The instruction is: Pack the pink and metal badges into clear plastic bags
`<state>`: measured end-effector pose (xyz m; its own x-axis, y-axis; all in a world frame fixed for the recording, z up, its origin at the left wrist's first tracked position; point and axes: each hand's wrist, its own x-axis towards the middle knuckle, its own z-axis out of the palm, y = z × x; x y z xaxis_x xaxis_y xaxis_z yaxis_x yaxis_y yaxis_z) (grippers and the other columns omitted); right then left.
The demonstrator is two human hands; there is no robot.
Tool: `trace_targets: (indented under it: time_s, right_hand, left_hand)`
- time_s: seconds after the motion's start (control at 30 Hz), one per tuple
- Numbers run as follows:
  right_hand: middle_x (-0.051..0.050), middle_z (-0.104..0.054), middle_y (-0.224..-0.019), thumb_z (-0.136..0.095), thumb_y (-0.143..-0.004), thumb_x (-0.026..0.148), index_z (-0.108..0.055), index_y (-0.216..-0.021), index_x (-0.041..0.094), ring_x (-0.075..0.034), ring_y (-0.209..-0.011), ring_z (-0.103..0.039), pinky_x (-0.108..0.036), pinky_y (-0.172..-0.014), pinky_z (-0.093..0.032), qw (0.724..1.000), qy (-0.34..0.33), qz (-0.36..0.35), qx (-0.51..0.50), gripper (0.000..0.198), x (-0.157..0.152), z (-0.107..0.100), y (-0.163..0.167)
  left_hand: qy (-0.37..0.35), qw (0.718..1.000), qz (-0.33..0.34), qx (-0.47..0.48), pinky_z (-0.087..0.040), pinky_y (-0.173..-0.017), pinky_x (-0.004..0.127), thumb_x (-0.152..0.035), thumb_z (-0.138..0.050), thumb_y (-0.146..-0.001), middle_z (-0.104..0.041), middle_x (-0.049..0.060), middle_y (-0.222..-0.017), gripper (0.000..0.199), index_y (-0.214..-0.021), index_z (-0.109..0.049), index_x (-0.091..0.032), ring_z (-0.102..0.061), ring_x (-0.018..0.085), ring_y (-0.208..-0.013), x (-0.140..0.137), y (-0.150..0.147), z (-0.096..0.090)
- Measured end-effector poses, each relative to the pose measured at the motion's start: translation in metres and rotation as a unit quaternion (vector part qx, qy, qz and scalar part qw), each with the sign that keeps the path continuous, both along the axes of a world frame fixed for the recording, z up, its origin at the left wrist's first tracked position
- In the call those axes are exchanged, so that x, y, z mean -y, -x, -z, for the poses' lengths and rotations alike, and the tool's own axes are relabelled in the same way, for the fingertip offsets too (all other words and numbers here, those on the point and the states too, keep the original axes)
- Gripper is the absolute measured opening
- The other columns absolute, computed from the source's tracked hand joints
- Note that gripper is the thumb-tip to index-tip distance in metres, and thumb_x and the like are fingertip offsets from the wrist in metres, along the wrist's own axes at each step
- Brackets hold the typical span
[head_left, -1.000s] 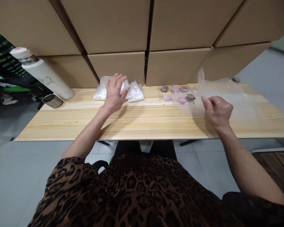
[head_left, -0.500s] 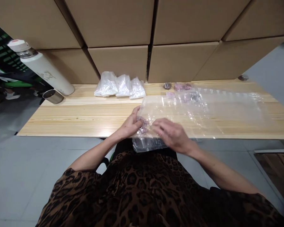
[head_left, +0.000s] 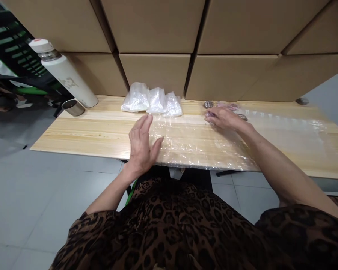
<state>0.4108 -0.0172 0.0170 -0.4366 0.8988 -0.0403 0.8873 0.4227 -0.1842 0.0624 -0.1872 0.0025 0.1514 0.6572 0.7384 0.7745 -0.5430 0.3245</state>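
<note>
A sheet of clear bubble wrap or similar plastic film (head_left: 186,138) lies along the tabletop to its front edge. My left hand (head_left: 142,144) is at its left end, thumb and fingers apart, holding nothing. Farther back, my right hand (head_left: 225,118) reaches over the film, its fingertips closed around a small purple item (head_left: 210,114) whose kind is too small to make out. A small dark ribbed piece (head_left: 208,104) lies just behind those fingers. Beyond the hand are pinkish-purple pieces (head_left: 232,107), partly hidden, and another dark piece (head_left: 242,117) beside the wrist.
Several brown cardboard boxes (head_left: 154,73) form a wall behind the wooden table (head_left: 73,133). Before them stand three clear plastic packets (head_left: 139,98). At left are a white thermos (head_left: 69,82) and a metal cup (head_left: 73,108). A small dark item (head_left: 302,101) lies at the far right.
My right hand has moved from the film's left end to the purple pieces at the back. My left hand has let go of the film and opened. The film's overhanging end now lies flatter.
</note>
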Motion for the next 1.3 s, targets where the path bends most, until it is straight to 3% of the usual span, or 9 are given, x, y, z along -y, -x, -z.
trace_targets:
  time_s: [0.33,0.47,0.6,0.67,0.8,0.9,1.0,1.1,1.3]
  right_hand:
    - [-0.001,-0.064,-0.08,-0.091,-0.073,0.04,-0.059,-0.086,0.024,-0.019,-0.071,-0.055,-0.032,-0.062,-0.041,0.964,0.066,0.173,-0.189,0.038,0.001,-0.001,-0.012]
    - [0.003,-0.059,-0.075,-0.094,-0.07,0.028,-0.049,-0.086,0.026,-0.015,-0.066,-0.052,-0.03,-0.06,-0.04,0.887,0.077,0.24,-0.386,0.048,-0.005,0.004,-0.018]
    - [0.003,-0.057,-0.075,-0.089,-0.077,0.037,-0.048,-0.086,0.028,-0.015,-0.066,-0.051,-0.033,-0.062,-0.043,0.767,-0.101,0.252,-0.581,0.043,-0.004,-0.005,-0.018]
    - [0.0,-0.063,-0.08,-0.087,-0.081,0.044,-0.054,-0.091,0.028,-0.017,-0.068,-0.054,-0.036,-0.062,-0.046,0.75,-0.136,0.214,-0.611,0.038,0.014,-0.016,-0.009]
    - [-0.005,-0.074,-0.096,-0.084,-0.089,0.048,-0.069,-0.102,0.028,-0.019,-0.077,-0.065,-0.038,-0.066,-0.053,0.831,0.015,0.048,-0.554,0.028,0.081,-0.033,0.034]
    - [-0.006,-0.076,-0.102,-0.078,-0.093,0.059,-0.074,-0.11,0.026,-0.019,-0.081,-0.068,-0.036,-0.068,-0.056,0.87,0.132,-0.03,-0.473,0.037,0.106,-0.036,0.062]
    - [-0.01,-0.076,-0.115,-0.065,-0.101,0.063,-0.075,-0.12,0.023,-0.024,-0.097,-0.07,-0.04,-0.082,-0.059,0.922,0.053,-0.002,-0.383,0.045,0.077,-0.031,0.062]
    - [-0.018,-0.074,-0.124,-0.054,-0.107,0.051,-0.072,-0.128,0.019,-0.034,-0.118,-0.067,-0.051,-0.102,-0.055,0.972,-0.092,0.094,-0.196,0.042,0.018,-0.021,0.041]
    - [-0.037,-0.062,-0.142,-0.043,-0.105,0.026,-0.065,-0.136,0.0,-0.046,-0.134,-0.058,-0.06,-0.115,-0.045,0.992,-0.057,0.095,0.055,0.046,-0.035,0.007,0.025]
  left_hand:
    - [0.266,0.936,0.14,-0.182,-0.04,-0.131,0.064,-0.041,-0.056,-0.11,-0.058,0.02,-0.163,0.046,-0.149,-0.06,-0.017,-0.05,0.038,-0.158,0.032,-0.049,0.017]
    - [0.288,0.934,0.12,-0.171,-0.033,-0.135,0.065,-0.049,-0.056,-0.109,-0.055,0.019,-0.167,0.053,-0.152,-0.059,-0.017,-0.043,0.038,-0.163,0.031,-0.053,0.023]
    - [0.326,0.932,0.123,-0.097,-0.026,-0.138,0.067,-0.052,-0.059,-0.108,-0.054,0.02,-0.167,0.054,-0.148,-0.062,-0.017,-0.04,0.038,-0.165,0.034,-0.053,0.018]
    - [0.338,0.93,0.146,0.012,-0.027,-0.137,0.066,-0.053,-0.058,-0.108,-0.052,0.02,-0.169,0.054,-0.151,-0.06,-0.019,-0.04,0.037,-0.165,0.035,-0.054,0.013]
    - [0.366,0.834,0.227,0.346,-0.044,-0.129,0.058,-0.059,-0.063,-0.105,-0.046,0.02,-0.173,0.071,-0.165,-0.041,-0.027,-0.053,0.035,-0.156,0.027,-0.069,0.002]
    - [0.437,0.654,0.279,0.55,-0.062,-0.104,0.048,-0.054,-0.068,-0.103,-0.059,0.021,-0.16,0.073,-0.164,-0.039,-0.027,-0.076,0.03,-0.123,0.009,-0.089,0.003]
    - [0.496,0.511,0.28,0.644,-0.064,-0.08,0.035,-0.036,-0.067,-0.105,-0.078,0.018,-0.123,0.046,-0.145,-0.054,-0.017,-0.081,0.023,-0.093,-0.009,-0.104,0.011]
    - [0.492,0.474,0.261,0.682,-0.061,-0.077,0.031,-0.025,-0.064,-0.106,-0.08,0.013,-0.101,0.022,-0.125,-0.061,-0.014,-0.082,0.021,-0.087,-0.018,-0.108,0.017]
    - [0.481,0.461,0.271,0.695,-0.063,-0.083,0.034,-0.023,-0.059,-0.109,-0.081,0.009,-0.095,0.02,-0.128,-0.056,-0.016,-0.083,0.021,-0.084,-0.015,-0.107,0.018]
